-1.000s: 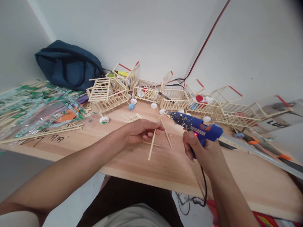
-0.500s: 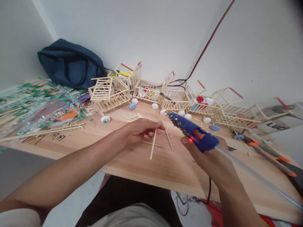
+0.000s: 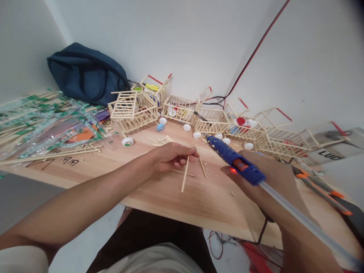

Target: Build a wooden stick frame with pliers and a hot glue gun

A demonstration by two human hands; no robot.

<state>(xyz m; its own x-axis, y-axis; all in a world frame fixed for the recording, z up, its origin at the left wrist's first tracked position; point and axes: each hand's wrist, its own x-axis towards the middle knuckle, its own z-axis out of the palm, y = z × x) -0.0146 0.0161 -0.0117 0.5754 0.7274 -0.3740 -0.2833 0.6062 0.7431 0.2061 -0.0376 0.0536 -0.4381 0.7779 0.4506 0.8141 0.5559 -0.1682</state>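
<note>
My left hand is closed in a pinch on a thin wooden stick that slants down onto the wooden table. My right hand grips a blue hot glue gun with a clear glue stick trailing from its back. The gun's nozzle points up and left, toward the stick's top end, a short gap away. A red light glows on the gun. Two more loose sticks lie on the table between my hands.
Several small stick-built carts with red handles line the wall. Bottle caps lie scattered before them. A dark blue bag sits at back left, plastic packets of sticks at left, orange-handled pliers at right. A red cable runs up the wall.
My right hand has rolled the glue gun so its back end and glue stick face the camera. The left hand and its stick have stayed still.
</note>
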